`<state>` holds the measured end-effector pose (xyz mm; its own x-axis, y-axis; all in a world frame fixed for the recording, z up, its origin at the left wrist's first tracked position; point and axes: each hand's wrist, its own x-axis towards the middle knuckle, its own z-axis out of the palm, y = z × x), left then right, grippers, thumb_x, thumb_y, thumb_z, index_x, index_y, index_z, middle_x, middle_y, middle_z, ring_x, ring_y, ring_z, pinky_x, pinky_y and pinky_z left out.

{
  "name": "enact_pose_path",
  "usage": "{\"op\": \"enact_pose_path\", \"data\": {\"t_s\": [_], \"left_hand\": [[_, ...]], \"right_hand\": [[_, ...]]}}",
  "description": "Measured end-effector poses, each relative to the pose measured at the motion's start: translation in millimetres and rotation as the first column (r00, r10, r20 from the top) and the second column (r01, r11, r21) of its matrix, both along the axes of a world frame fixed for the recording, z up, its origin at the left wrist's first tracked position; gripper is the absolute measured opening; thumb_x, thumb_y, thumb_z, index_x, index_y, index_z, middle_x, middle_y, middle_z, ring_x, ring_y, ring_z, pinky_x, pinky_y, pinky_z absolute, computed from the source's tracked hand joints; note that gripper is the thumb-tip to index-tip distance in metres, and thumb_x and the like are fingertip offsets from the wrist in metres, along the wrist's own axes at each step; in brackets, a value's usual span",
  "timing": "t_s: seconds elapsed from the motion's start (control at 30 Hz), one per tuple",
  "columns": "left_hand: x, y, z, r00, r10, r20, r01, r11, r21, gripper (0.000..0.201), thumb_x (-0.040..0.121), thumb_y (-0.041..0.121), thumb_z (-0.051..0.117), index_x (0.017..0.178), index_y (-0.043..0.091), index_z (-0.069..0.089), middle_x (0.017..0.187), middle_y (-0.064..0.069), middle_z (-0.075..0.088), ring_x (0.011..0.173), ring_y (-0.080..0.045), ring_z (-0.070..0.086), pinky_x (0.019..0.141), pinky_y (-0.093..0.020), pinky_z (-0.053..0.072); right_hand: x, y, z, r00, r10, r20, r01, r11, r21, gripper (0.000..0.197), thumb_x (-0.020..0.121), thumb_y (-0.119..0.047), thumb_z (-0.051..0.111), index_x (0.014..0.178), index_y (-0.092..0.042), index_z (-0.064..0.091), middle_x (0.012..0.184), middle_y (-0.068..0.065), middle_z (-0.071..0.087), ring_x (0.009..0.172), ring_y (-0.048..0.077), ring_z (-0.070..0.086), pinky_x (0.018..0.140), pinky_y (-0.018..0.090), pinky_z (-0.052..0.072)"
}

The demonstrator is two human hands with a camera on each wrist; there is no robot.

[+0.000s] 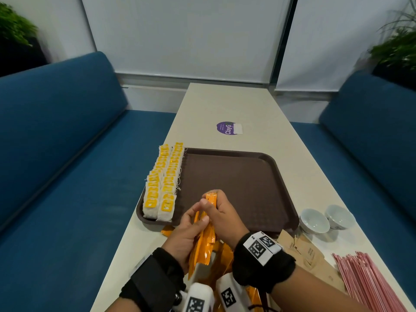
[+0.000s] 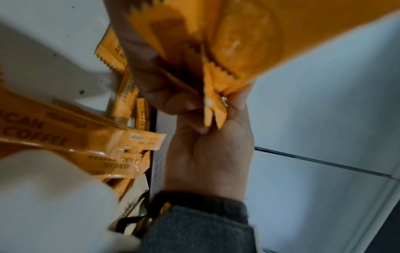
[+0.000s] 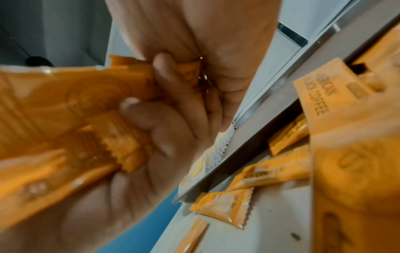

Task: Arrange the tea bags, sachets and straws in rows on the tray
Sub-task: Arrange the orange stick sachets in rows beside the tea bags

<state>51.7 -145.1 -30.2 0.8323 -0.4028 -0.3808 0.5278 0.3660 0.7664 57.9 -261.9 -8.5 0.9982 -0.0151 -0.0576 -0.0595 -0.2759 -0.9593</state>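
Note:
Both hands hold a bundle of orange coffee sachets (image 1: 203, 242) upright over the near edge of the brown tray (image 1: 238, 176). My left hand (image 1: 191, 224) grips the bundle from the left. My right hand (image 1: 219, 210) pinches its top end. In the left wrist view the sachet bundle (image 2: 238, 42) fills the top, with the right hand (image 2: 207, 154) below it. Tea bags (image 1: 164, 179) with yellow tags lie in two rows along the tray's left side. More loose orange sachets (image 3: 223, 205) lie on the table under my wrists. Pink straws (image 1: 364, 280) lie at the near right.
Brown paper sachets (image 1: 310, 255) lie on the table (image 1: 236, 104) between the tray and the straws. Two white cups (image 1: 314, 220) stand right of the tray. A purple sticker (image 1: 227, 128) lies beyond it. Blue benches (image 1: 56, 143) run along both sides.

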Motion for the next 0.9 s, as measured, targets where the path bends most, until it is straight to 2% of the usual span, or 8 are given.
{"op": "enact_pose_path", "data": {"t_s": [0.1, 0.27, 0.4, 0.57, 0.7, 0.77, 0.83, 0.9], "left_hand": [[2.0, 1.9, -0.9, 1.000, -0.001, -0.004, 0.000, 0.998, -0.065, 0.075, 0.069, 0.005, 0.065, 0.138, 0.021, 0.039, 0.121, -0.018, 0.060, 0.096, -0.031, 0.065, 0.063, -0.035, 0.056], [-1.4, 2.5, 6.5, 0.997, -0.081, 0.016, 0.082, 0.996, -0.043, 0.045, 0.069, 0.004, 0.061, 0.113, 0.007, 0.055, 0.080, -0.014, 0.070, 0.065, -0.024, 0.068, 0.050, -0.030, 0.054], [-2.4, 0.3, 9.9, 1.000, -0.031, 0.006, 0.031, 0.999, -0.014, 0.019, 0.084, -0.003, 0.051, 0.098, 0.005, 0.059, 0.064, -0.011, 0.067, 0.052, -0.020, 0.065, 0.045, -0.027, 0.051], [5.1, 5.2, 17.8, 0.981, 0.195, -0.008, -0.195, 0.978, -0.076, 0.022, 0.079, -0.002, 0.054, 0.091, 0.015, 0.062, 0.068, -0.011, 0.065, 0.059, -0.024, 0.066, 0.053, -0.037, 0.053], [10.5, 9.6, 21.1, 0.939, 0.340, -0.040, -0.342, 0.938, -0.056, 0.025, 0.085, -0.005, 0.049, 0.095, 0.016, 0.058, 0.079, -0.013, 0.064, 0.075, -0.028, 0.063, 0.066, -0.041, 0.049], [9.1, 8.7, 23.6, 0.927, 0.372, -0.040, -0.373, 0.927, -0.045, 0.025, 0.085, -0.006, 0.050, 0.094, 0.016, 0.057, 0.083, -0.014, 0.065, 0.079, -0.029, 0.063, 0.069, -0.041, 0.049], [7.5, 8.5, 25.9, 0.920, 0.391, -0.032, -0.392, 0.919, -0.043, 0.027, 0.086, -0.006, 0.050, 0.094, 0.019, 0.057, 0.087, -0.014, 0.065, 0.082, -0.028, 0.062, 0.068, -0.039, 0.047], [5.6, 10.0, 26.4, 0.918, 0.397, -0.020, -0.397, 0.916, -0.056, 0.030, 0.086, -0.005, 0.051, 0.099, 0.022, 0.056, 0.090, -0.013, 0.066, 0.084, -0.027, 0.061, 0.068, -0.039, 0.047]], "right_hand": [[0.1, 0.3, -0.8, 0.999, 0.006, 0.052, -0.005, 1.000, -0.016, 0.022, 0.100, -0.027, 0.039, 0.122, -0.028, 0.043, 0.111, -0.008, 0.056, 0.108, 0.006, 0.054, 0.094, 0.026, 0.045], [-1.2, 4.0, 3.7, 0.997, 0.029, 0.077, -0.026, 0.999, -0.042, 0.026, 0.103, -0.023, 0.033, 0.123, -0.028, 0.049, 0.112, -0.015, 0.057, 0.108, -0.001, 0.053, 0.099, 0.026, 0.044], [-5.8, 7.7, 9.2, 0.997, 0.064, 0.036, -0.064, 0.998, -0.017, 0.046, 0.102, -0.032, 0.032, 0.147, -0.032, 0.021, 0.139, -0.006, 0.045, 0.120, 0.000, 0.041, 0.100, 0.021, 0.035], [-23.8, 4.8, 8.0, 0.973, 0.171, -0.155, -0.161, 0.984, 0.076, 0.090, 0.084, -0.047, 0.063, 0.149, -0.037, 0.002, 0.152, -0.002, 0.030, 0.129, 0.011, 0.040, 0.104, 0.033, 0.041], [-38.6, 3.7, 10.7, 0.896, 0.335, -0.293, -0.347, 0.938, 0.012, 0.106, 0.078, -0.028, 0.075, 0.151, -0.033, -0.003, 0.154, -0.012, 0.023, 0.119, -0.005, 0.030, 0.080, 0.006, 0.043], [-40.1, 4.1, 14.8, 0.887, 0.347, -0.304, -0.382, 0.922, -0.063, 0.111, 0.077, -0.020, 0.077, 0.151, -0.032, -0.006, 0.155, -0.015, 0.019, 0.121, -0.007, 0.024, 0.083, 0.000, 0.036], [-38.5, 3.5, 16.8, 0.898, 0.311, -0.310, -0.367, 0.919, -0.142, 0.119, 0.073, -0.020, 0.081, 0.150, -0.034, -0.008, 0.156, -0.011, 0.020, 0.135, 0.002, 0.022, 0.100, 0.013, 0.033], [-37.1, 2.6, 17.5, 0.900, 0.270, -0.343, -0.341, 0.925, -0.168, 0.124, 0.067, -0.023, 0.085, 0.149, -0.038, -0.007, 0.152, 0.000, 0.033, 0.139, 0.016, 0.031, 0.101, 0.025, 0.040]]}}
